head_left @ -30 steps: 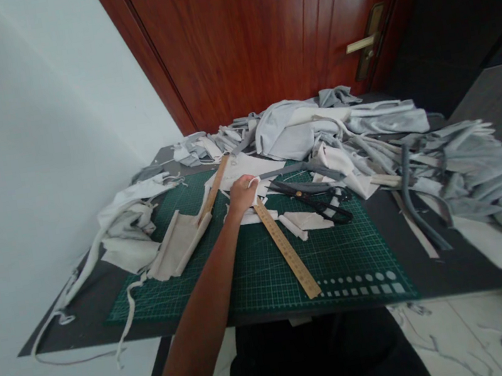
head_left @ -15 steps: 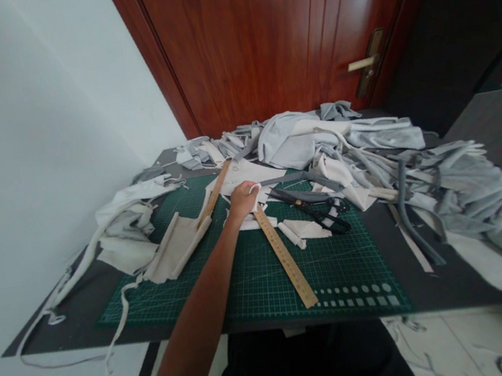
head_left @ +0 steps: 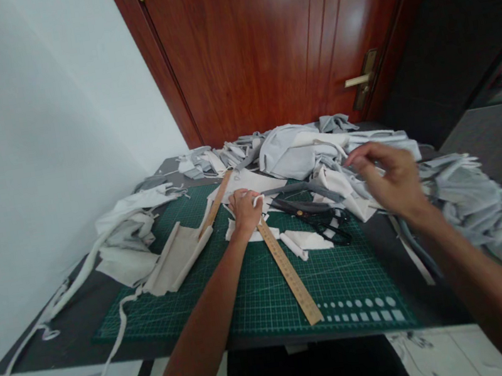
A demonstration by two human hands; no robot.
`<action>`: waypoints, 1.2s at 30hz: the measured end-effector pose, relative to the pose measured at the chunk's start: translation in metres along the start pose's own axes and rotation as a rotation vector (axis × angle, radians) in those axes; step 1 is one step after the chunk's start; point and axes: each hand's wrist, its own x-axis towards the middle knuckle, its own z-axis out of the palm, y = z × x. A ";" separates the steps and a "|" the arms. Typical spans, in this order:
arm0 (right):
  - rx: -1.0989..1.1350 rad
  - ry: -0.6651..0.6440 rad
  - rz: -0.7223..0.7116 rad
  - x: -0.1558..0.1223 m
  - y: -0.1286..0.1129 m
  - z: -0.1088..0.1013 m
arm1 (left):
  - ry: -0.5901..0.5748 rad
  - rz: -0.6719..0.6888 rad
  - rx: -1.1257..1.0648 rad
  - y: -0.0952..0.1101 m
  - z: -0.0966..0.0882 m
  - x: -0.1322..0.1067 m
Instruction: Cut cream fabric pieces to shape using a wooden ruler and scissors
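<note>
The white scrap [head_left: 252,237] lies under the left hand [head_left: 245,211], near the top of the green cutting mat [head_left: 268,293]. That hand's grip is closed and curled over the scrap, with a pale corner showing at the fingertips. The upper end of a wooden ruler [head_left: 289,271] runs out from just beside it, slanting toward the near edge of the mat. Keeping the palm low and the pressure straight down seems the sound way to stop the scrap creeping across the mat, since a sideways pull could drag it out of line with the ruler.

The right hand [head_left: 393,181] hangs above a pale grey fabric heap [head_left: 295,152] at the far side of the desk [head_left: 63,326]. Its grip is narrow and loosely bent, with nothing visible in it. Working one layer at a time looks wiser there, as the folds are loose and tangled.

Black-handled shears [head_left: 316,222] lie just right of the left hand, and folded beige fabric [head_left: 176,257] lies to its left.

The left fingers hide most of the scrap, so I cannot tell whether it is paper or cloth. The shears' blades are hard to make out among the strips.
</note>
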 end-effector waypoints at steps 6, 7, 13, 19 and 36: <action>-0.194 -0.586 -0.046 -0.011 0.028 0.067 | -0.012 0.108 -0.068 0.010 -0.006 -0.002; -0.212 -0.624 -0.043 -0.014 0.030 0.071 | -0.019 0.128 -0.093 0.011 -0.007 -0.002; -0.168 -0.656 0.036 -0.021 0.037 0.062 | -0.022 0.153 -0.203 0.016 -0.009 -0.006; -0.074 -0.675 0.145 -0.026 0.035 0.041 | -0.015 0.155 -0.278 0.016 -0.011 -0.009; -0.225 -0.677 0.097 -0.026 0.005 0.029 | 0.066 0.227 -0.374 0.020 -0.008 -0.007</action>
